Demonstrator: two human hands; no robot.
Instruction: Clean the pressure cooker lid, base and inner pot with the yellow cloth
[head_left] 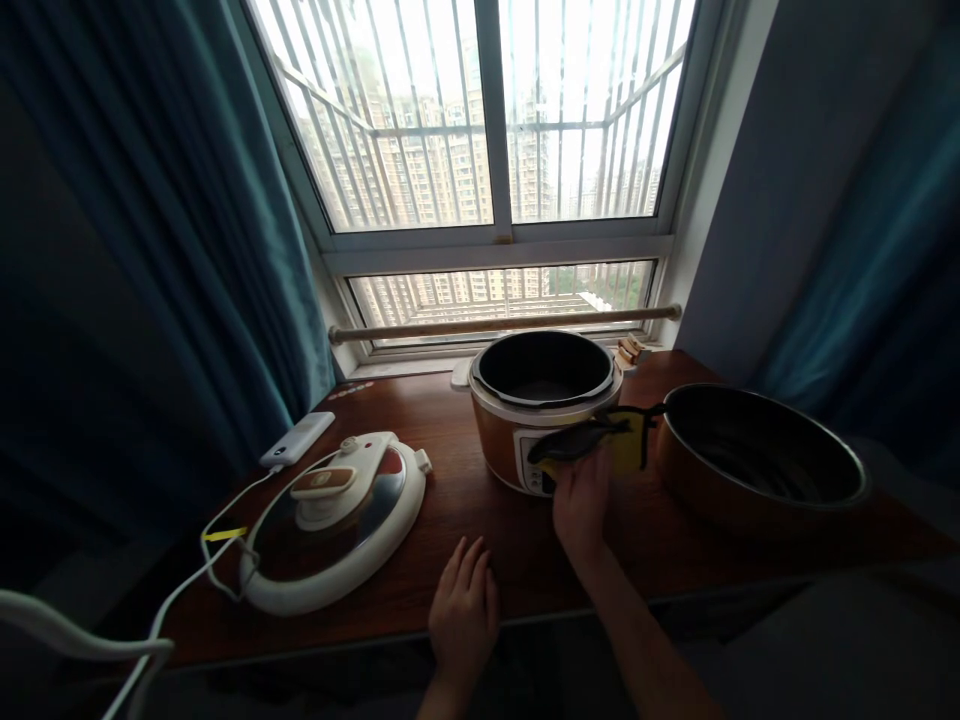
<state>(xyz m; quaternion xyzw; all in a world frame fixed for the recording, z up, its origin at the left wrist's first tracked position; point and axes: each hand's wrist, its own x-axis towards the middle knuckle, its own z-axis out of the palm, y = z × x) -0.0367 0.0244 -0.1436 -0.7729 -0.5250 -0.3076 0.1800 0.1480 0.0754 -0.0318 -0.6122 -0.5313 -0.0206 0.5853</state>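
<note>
My right hand (581, 505) is closed on a black-and-yellow pot gripper clip (592, 442), held up in front of the control panel of an open electric pressure cooker (541, 412). The clip's far end touches the rim of a dark metal inner pot (757, 460) that sits to the right of the cooker. My left hand (465, 600) lies flat on the wooden table (465, 500) near its front edge, fingers stretched out, holding nothing. The cooker's white lid (334, 520) rests on the table to the left.
A white power bank (298, 438) with a white cable (187, 580) lies at the table's left. A wooden rod (502, 323) runs along the window sill behind the cooker. Teal curtains (187, 200) hang on both sides.
</note>
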